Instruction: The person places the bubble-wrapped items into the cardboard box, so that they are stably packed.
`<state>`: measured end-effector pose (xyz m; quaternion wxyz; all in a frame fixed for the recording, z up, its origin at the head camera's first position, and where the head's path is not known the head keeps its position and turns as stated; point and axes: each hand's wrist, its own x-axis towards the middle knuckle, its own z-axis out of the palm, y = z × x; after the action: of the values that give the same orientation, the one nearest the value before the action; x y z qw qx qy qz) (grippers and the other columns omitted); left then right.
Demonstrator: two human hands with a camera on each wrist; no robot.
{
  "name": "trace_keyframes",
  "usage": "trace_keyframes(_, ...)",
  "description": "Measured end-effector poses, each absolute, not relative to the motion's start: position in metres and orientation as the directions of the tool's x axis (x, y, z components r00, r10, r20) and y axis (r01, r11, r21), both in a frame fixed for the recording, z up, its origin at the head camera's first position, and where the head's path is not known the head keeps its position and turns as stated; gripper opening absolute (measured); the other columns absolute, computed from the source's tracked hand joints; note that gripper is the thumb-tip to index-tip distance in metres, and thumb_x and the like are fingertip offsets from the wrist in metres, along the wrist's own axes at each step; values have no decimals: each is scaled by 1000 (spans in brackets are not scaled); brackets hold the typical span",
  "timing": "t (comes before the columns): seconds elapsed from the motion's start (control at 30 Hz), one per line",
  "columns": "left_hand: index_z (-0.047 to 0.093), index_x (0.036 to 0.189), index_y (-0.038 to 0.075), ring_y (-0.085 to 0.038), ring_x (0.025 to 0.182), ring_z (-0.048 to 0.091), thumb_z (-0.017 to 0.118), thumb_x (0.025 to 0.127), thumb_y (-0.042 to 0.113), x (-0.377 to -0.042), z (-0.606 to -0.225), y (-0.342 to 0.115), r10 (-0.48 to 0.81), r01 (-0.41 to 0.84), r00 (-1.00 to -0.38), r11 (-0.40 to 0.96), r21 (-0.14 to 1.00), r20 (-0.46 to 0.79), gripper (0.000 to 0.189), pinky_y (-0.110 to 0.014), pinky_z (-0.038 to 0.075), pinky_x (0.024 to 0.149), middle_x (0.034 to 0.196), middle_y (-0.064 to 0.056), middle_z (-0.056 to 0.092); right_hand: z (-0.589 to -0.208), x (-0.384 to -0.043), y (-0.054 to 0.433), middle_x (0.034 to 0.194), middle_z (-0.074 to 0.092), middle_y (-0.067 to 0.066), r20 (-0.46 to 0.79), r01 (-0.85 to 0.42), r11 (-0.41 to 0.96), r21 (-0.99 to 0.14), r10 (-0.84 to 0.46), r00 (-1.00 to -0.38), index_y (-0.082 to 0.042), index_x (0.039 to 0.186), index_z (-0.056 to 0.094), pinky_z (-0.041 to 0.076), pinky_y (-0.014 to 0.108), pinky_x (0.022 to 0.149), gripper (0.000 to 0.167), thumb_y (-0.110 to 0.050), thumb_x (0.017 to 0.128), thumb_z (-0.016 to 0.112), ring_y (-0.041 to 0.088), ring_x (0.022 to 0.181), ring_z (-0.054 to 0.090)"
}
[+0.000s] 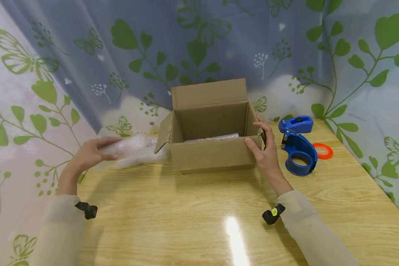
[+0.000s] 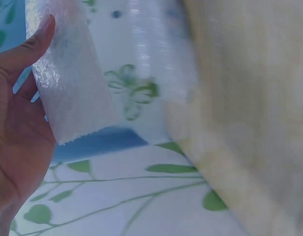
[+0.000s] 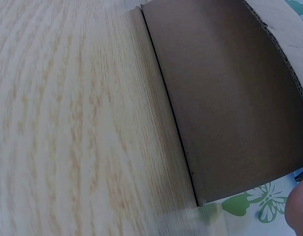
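Nearest us, the table (image 1: 159, 221) gleams, and here's the right hand (image 1: 267, 155), thumb on the near wall of the box (image 1: 216, 153), fingers curled round its right corner: a good brace, I'd say, provided it doesn't buckle the cardboard. Over left, the left hand (image 1: 89, 153) pinches a packet (image 2: 70, 73) between thumb and fingers, out left of the box; a light, even hold should spare those bubbles. A second packet (image 2: 161, 54) shows towards the box; touching or not, I can't tell. That left flap (image 1: 164, 133) juts outward, so height over it looks wise. Wrap (image 1: 231, 136) lies inside, calling for gentle pressure there. Right, the dispenser (image 1: 298, 153) and red roll (image 1: 323, 150) want elbow room; farthest, the far flap (image 1: 209, 94) stands before the curtain (image 1: 199, 51).
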<state>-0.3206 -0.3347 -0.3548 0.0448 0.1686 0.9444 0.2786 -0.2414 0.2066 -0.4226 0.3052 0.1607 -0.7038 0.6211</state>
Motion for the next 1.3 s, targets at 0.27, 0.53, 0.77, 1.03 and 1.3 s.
trace_keyframes(0.27,55,153,22,-42,148,38,80,92,38,-325,-312,-313,325,356,-933,753,553,157,67,-67,34,114,158,-11,50,-424,-241,207,168,29,18,630,-607,171,-776,148,-763,6,144,46,15,51,129,49,5,97,63,26,158,21)
trace_keyframes(0.53,57,150,33,-35,149,41,82,89,46,-330,-279,-263,355,408,-912,732,545,206,66,-64,34,116,156,-2,53,-426,-241,207,168,30,14,620,-594,184,-783,152,-769,5,144,46,16,52,129,50,4,97,63,25,158,21)
trace_keyframes(0.77,63,145,34,-28,142,49,84,89,40,-336,-265,-210,418,494,-869,689,531,265,61,-56,38,116,149,1,59,-425,-242,207,168,29,18,638,-614,179,-769,147,-756,7,144,46,16,54,128,50,6,97,63,26,158,22)
trace_keyframes(1.03,65,143,29,-19,139,53,87,87,27,-351,-263,-152,516,583,-807,617,528,288,60,-43,41,116,145,3,63,-424,-242,207,167,30,19,654,-632,172,-755,147,-742,8,143,46,18,49,128,50,7,96,63,29,157,23)
trace_keyframes(1.3,65,143,27,-18,139,53,87,87,27,-358,-265,-107,595,632,-759,576,518,264,61,-40,41,117,144,4,64,-424,-241,207,168,30,13,631,-610,166,-775,155,-760,7,145,45,17,48,129,51,5,97,63,26,157,23)
